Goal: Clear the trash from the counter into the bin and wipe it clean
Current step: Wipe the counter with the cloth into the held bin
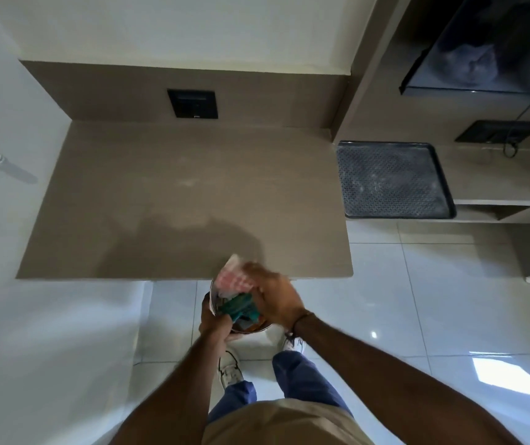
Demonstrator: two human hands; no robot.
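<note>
A small round bin (217, 305) with a shiny rim hangs just below the front edge of the brown counter (177, 194). My left hand (214, 322) grips the bin's near-left rim. Green and other coloured trash (239, 308) fills the bin. My right hand (271, 295) presses a pink-and-white checked cloth (234, 277) at the counter's edge, above the bin's mouth. The hand and cloth are blurred. The counter top bears faint pale smudges near its middle.
A dark perforated tray (392, 179) lies on the lower shelf to the right of the counter. A black wall socket (192, 103) sits in the backsplash. Glossy white floor tiles (417, 300) spread to the right, and my shoes (230, 369) stand under the bin.
</note>
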